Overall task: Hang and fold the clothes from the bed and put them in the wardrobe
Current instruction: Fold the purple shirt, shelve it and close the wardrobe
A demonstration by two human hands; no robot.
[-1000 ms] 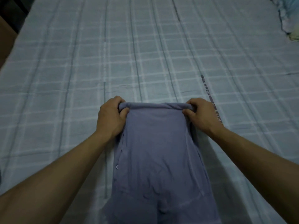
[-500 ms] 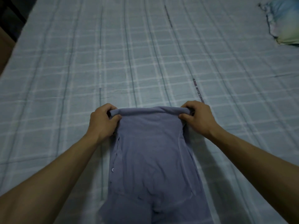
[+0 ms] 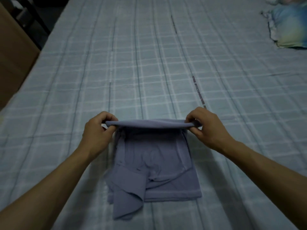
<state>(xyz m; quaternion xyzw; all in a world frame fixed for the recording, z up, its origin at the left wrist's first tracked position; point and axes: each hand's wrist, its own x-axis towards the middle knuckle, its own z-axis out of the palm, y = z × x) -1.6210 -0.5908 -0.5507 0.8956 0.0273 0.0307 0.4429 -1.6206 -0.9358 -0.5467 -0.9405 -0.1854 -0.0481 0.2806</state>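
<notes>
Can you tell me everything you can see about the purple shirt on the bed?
The purple shirt is soft, thin-looking cloth, already folded narrow. It lies flat on the checked bedsheet, a loose flap sticking out at its near left corner. Its far edge is lifted off the bed: the left hand pinches one corner, the right hand the other.

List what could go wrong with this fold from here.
1. The left hand and right hand only pinch the corners of the purple shirt's raised fold, so the middle may sag and land creased.
2. A loose flap sticks out at the shirt's near left corner; folding over it would likely leave the bundle lopsided.
3. The checked bedsheet looks soft, so pressing a crisp crease may be hard.
</notes>
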